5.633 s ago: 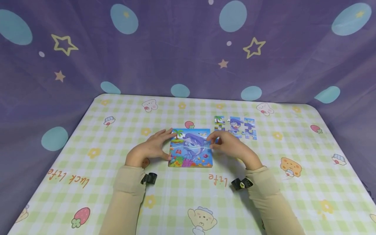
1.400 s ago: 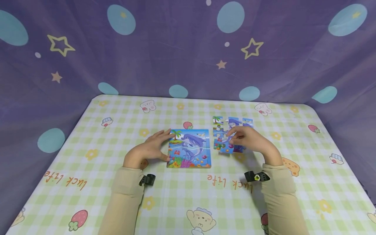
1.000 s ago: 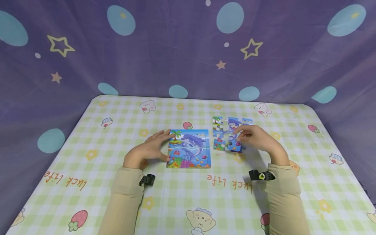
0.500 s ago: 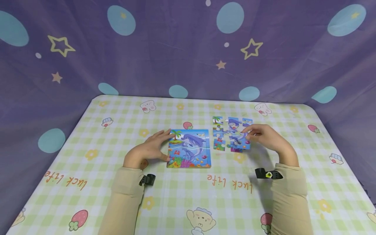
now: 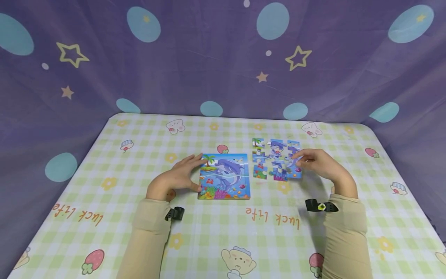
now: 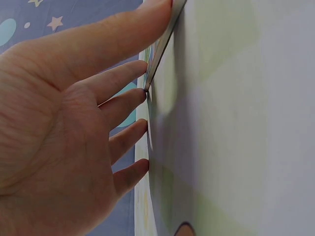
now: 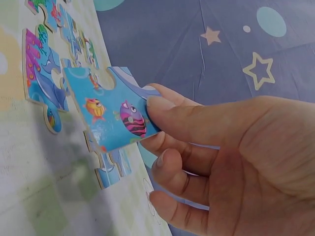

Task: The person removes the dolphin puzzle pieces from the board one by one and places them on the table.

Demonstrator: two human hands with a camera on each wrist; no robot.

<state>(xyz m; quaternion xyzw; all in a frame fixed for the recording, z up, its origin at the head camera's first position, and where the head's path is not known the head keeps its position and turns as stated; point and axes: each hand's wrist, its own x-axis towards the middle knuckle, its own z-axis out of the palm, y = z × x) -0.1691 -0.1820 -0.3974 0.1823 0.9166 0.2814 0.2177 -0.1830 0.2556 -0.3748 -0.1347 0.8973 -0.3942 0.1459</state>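
Note:
A puzzle board (image 5: 226,177) printed with dolphins lies mid-table. My left hand (image 5: 175,176) rests against its left side with fingers extended, the thumb near the lower corner. In the left wrist view, the thumb and fingertips of the left hand (image 6: 74,108) touch the board's thin edge (image 6: 160,51). Thumb and forefinger of my right hand (image 5: 322,166) pinch a jigsaw piece (image 7: 115,110) with a striped fish and a yellow fish on it. That piece is tilted and held just above the cloth, at the lower right of the spread jigsaw pieces (image 5: 277,149).
More pieces (image 7: 47,81) with coral and a dolphin tail lie beside the held one. A green checked cloth (image 5: 209,240) with cartoon prints covers the table. Behind it hangs a purple curtain (image 5: 209,69) with stars and spots.
My right hand has gone from the board to the loose pieces, then carried the fish piece rightward across them to the right-hand column. The left hand keeps its place at the board.

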